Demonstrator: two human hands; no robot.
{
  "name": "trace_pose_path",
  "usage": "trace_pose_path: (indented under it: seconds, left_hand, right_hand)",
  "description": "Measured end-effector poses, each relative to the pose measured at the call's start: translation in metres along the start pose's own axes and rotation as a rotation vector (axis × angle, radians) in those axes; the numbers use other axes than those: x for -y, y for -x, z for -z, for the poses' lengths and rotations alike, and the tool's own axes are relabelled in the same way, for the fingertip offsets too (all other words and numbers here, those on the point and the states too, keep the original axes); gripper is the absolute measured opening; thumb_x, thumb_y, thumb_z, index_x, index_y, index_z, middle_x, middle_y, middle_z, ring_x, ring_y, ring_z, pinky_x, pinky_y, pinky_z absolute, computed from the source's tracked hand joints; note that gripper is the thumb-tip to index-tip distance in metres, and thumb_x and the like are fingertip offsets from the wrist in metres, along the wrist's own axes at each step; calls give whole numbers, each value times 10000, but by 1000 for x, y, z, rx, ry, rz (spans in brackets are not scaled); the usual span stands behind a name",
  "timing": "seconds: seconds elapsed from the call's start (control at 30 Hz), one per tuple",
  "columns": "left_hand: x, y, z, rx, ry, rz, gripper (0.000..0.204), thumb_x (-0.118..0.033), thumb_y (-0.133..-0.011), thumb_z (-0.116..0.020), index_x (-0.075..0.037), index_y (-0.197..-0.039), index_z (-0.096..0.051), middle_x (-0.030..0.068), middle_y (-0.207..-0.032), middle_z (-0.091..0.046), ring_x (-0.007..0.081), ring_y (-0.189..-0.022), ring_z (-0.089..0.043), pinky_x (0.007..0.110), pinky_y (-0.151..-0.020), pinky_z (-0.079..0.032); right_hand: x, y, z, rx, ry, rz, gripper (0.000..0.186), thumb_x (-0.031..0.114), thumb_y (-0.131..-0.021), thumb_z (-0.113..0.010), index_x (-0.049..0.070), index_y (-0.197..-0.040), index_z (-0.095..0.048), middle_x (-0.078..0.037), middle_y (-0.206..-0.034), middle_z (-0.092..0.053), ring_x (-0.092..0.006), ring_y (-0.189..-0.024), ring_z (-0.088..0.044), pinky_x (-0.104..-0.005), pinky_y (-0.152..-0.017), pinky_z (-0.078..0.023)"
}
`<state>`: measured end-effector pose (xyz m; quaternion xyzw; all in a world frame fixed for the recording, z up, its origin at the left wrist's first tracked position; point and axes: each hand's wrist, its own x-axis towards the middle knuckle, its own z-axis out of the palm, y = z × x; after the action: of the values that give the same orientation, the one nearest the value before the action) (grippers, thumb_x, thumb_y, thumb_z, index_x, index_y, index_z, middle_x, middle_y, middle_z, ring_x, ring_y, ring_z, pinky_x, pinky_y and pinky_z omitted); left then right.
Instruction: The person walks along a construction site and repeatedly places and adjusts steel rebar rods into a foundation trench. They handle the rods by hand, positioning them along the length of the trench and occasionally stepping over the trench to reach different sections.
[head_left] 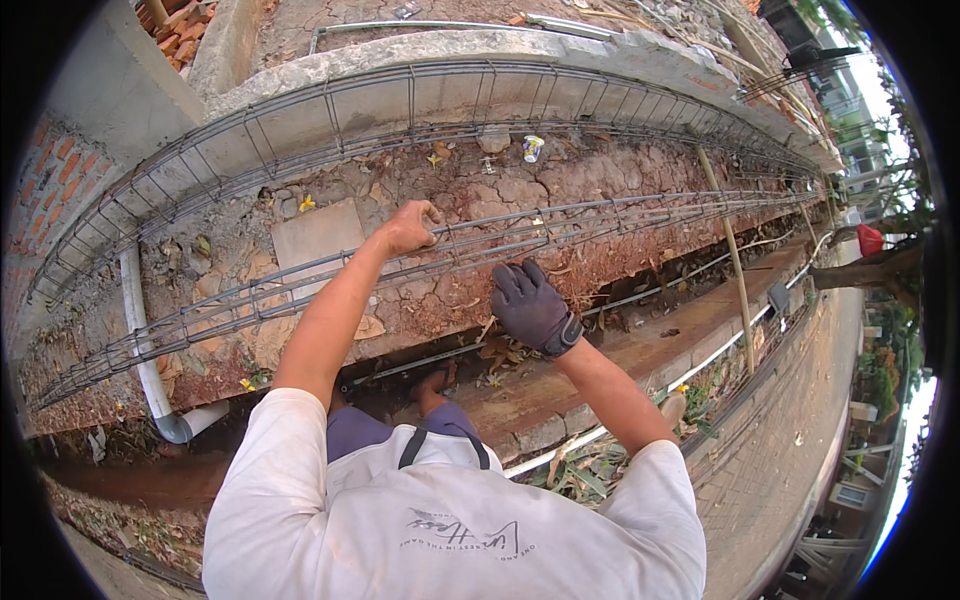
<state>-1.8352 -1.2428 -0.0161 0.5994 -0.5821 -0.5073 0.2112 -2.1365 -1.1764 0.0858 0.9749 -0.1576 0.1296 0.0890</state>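
A long narrow rebar cage (480,238), made of thin steel bars tied with stirrups, stretches across in front of me above the cracked soil. My left hand (408,229), bare, is at the cage's far bar with its fingers curled round it. On the near side of the bars is my right hand (534,305) in a dark grey glove. Its fingers bend down close to the lower bars, and their tips are hidden, so whatever they pinch does not show. A flat tan tile (318,240) lies under the cage, left of my left hand.
A second rebar cage (330,100) leans along the low concrete wall (450,48). A grey pipe (145,340) with an elbow passes at left. A wooden pole (738,270) crosses the trench at right. A crumpled cup (532,148) lies on the soil.
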Motion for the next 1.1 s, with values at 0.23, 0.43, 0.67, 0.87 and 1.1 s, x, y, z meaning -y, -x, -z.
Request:
trace_pose_path:
  seconds: [0.23, 0.43, 0.67, 0.87, 1.1]
  left_hand:
    - [-2, 4, -1, -42, 37, 5, 394, -10, -737, -797, 2, -1100, -644, 104, -874, -690, 176, -808, -640, 362, -696, -494]
    - [2, 0, -3, -24, 155, 13, 396, 7, -744, -784, -4, -1093, -596, 93, -797, -681, 160, -734, -634, 356, -626, -484]
    - [13, -4, -6, -47, 197, -8, 413, 22, -734, -807, -11, -1083, -590, 76, -756, -671, 144, -681, -611, 346, -591, -469]
    - [7, -4, -3, -55, 36, -20, 344, 39, -763, -792, 9, -1074, -647, 87, -793, -693, 164, -734, -646, 353, -626, -494]
    - [-1, -8, 2, 96, 157, 173, 411, 16, -783, -789, 70, -1184, -719, 177, -971, -756, 230, -917, -712, 393, -792, -544]
  right_hand:
    - [0, -1, 7, 31, 20, -114, 213, 151, -800, -650, -2, -944, -614, -275, -1234, -605, -405, -1126, -620, -592, -1015, -468]
    - [-13, -10, 6, 58, 70, -145, 226, 164, -797, -662, -1, -936, -595, -277, -1237, -608, -402, -1119, -626, -579, -1010, -464]
    - [2, -2, -15, 34, -177, -435, 122, 146, -818, -671, 39, -851, -622, -222, -1118, -675, -391, -1036, -658, -526, -964, -480]
    - [-30, 5, -70, -73, -939, -1246, 211, 201, -915, -755, 16, -831, -699, -44, -721, -682, -148, -598, -585, -344, -549, -438]
    - [-70, 11, -77, -3, -1221, -1405, 202, 145, -838, -786, 29, -724, -665, -20, -645, -604, -113, -568, -512, -328, -540, -416]
